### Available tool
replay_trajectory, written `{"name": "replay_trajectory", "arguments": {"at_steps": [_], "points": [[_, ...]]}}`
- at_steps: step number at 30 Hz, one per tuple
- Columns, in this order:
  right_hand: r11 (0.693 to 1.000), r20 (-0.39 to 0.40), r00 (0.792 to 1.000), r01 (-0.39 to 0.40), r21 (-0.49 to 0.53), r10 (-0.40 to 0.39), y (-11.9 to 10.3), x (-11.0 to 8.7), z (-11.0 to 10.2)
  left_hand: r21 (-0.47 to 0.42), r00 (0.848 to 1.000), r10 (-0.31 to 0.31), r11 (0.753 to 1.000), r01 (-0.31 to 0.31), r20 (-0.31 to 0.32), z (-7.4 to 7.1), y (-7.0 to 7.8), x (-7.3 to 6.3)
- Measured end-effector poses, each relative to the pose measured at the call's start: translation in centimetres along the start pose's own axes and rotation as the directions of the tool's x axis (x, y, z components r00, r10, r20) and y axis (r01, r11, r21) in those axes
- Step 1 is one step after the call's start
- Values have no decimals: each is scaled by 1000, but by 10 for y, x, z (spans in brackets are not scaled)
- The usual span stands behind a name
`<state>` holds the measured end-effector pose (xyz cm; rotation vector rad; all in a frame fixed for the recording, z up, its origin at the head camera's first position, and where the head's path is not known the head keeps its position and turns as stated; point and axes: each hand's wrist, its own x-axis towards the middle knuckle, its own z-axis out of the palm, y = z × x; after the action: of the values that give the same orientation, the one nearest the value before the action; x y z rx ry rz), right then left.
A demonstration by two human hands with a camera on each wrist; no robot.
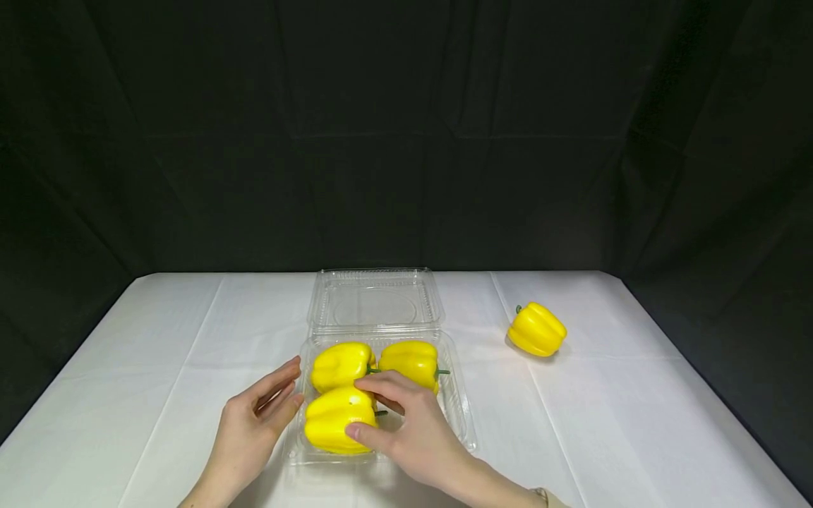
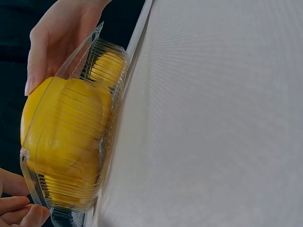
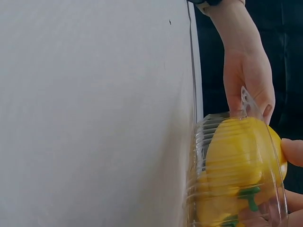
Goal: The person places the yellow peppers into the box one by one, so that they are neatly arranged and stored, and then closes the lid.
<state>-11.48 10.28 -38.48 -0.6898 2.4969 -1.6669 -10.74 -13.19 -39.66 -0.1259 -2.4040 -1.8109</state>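
White table [image 1: 635, 437]: four yellow peppers [image 1: 336, 422], one container [image 1: 375, 303].

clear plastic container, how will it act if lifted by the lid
The clear plastic container looks thin-walled, so it would probably flex, though its ribbed wall may add some stiffness. The yellow peppers sit in one half, so lifting by the open lid would likely leave that half sagging and could spill them.

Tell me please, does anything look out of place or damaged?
No spill or damage stands out. One yellow bell pepper lies alone on the tablecloth, right of the clear clamshell container; it looks odd because three others sit inside.
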Motion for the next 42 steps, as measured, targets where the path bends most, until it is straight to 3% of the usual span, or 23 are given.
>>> {"name": "replay_trajectory", "arguments": {"at_steps": [10,16,30,42], "points": [[999,22,999,-25,-20,25,-1,-1,-2,14,1000,-10,1000,10,3,1,1,0],[999,16,1000,1,-42,0,0,0,-1,6,1000,-12,1000,12,0,0,0,0],[980,-7,999,52,-190,-54,1,1,2,-5,1000,-4,1000,4,-5,-1,-2,1],[1000,44,999,14,-7,-14,3,2,-3,-10,1000,-23,1000,23,-15,-1,-4,-2]]}}
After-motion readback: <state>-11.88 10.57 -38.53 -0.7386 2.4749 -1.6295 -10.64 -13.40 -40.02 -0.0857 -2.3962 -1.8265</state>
